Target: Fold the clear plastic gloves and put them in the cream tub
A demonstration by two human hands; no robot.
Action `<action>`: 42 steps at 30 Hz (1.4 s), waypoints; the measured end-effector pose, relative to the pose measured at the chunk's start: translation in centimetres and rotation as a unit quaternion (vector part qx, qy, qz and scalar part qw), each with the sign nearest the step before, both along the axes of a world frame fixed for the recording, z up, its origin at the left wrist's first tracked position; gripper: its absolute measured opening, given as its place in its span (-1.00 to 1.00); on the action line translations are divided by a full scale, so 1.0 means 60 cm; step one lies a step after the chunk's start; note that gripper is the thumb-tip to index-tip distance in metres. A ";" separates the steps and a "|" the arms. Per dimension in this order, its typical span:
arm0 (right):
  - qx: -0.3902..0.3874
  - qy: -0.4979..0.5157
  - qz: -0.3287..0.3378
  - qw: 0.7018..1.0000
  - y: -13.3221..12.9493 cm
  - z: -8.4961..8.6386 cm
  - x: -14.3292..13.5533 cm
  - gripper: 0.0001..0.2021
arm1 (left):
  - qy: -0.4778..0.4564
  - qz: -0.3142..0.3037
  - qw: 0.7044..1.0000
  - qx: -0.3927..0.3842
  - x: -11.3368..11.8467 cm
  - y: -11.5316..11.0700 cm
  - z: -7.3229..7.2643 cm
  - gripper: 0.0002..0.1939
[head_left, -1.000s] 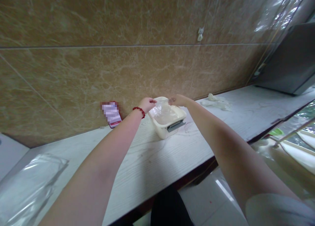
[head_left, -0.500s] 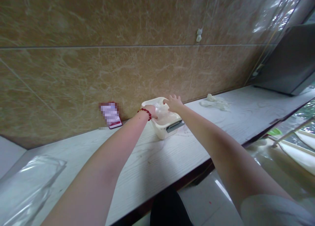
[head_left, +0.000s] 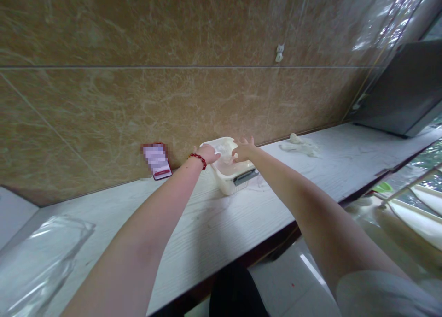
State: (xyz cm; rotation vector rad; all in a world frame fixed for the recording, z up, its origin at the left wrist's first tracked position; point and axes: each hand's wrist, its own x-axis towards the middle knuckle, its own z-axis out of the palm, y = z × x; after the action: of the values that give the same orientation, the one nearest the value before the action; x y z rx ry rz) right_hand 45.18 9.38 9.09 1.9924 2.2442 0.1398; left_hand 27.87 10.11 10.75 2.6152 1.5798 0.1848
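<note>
A cream plastic box (head_left: 226,186) with a grey latch stands lidless on the white counter. Inside it lies pale, clear plastic film (head_left: 226,152). My left hand (head_left: 208,154), below a red bead bracelet (head_left: 199,158), is at the box's left rim with its fingers apart. At the opposite rim, my right hand (head_left: 244,150) has its fingers spread, some reaching down into the box beside the film. Neither hand visibly grips the film, though some fingertips are hard to make out.
A phone with a red edge (head_left: 161,173) leans against the tiled wall, its screen blurred out. Crumpled white gloves or cloth (head_left: 300,145) lie to the right. A clear plastic sheet (head_left: 48,252) covers the counter's near left. A grey cabinet (head_left: 400,86) stands at the far right.
My left hand has lifted out of the box and shifted slightly left to its rim. The right hand has moved slightly, its fingers reaching lower into the box. The box stays in place.
</note>
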 end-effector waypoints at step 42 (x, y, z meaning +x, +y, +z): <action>0.186 0.304 0.140 0.924 -0.238 -0.203 -0.377 -0.79 | -0.030 0.342 0.937 0.070 -0.661 -0.300 -0.183 -0.52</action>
State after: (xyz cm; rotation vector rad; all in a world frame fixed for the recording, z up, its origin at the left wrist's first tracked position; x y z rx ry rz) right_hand 22.53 -4.87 -3.11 2.0856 3.0988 -0.0410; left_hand -11.76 -7.89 -0.23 1.9969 2.4600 0.4217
